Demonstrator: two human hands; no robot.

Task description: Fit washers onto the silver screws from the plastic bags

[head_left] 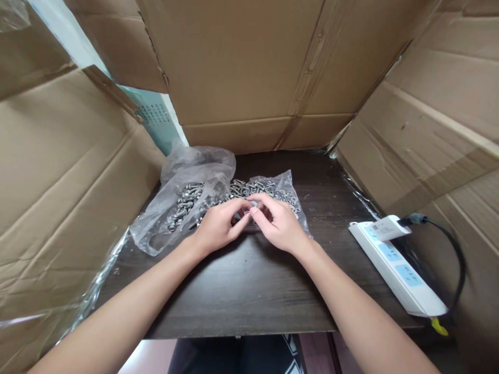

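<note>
My left hand (223,222) and my right hand (278,222) meet at the fingertips over the middle of the table. Thumbs and forefingers of both are pinched together; whatever small piece sits between them is too hidden to name. Just behind the hands lie many metal bolts (187,201), some inside a clear plastic bag (156,228) on the left. More bolts (246,187) lie behind the fingers. Beside my right hand, small washers or nuts (291,198) rest on a second clear plastic bag (286,181).
Cardboard walls (249,62) enclose the dark wooden table (234,291) at the back and both sides. A white power strip (401,267) stands on the right, with a white charger (390,228) and a black cable (462,259) plugged in. The table's front edge is near my body.
</note>
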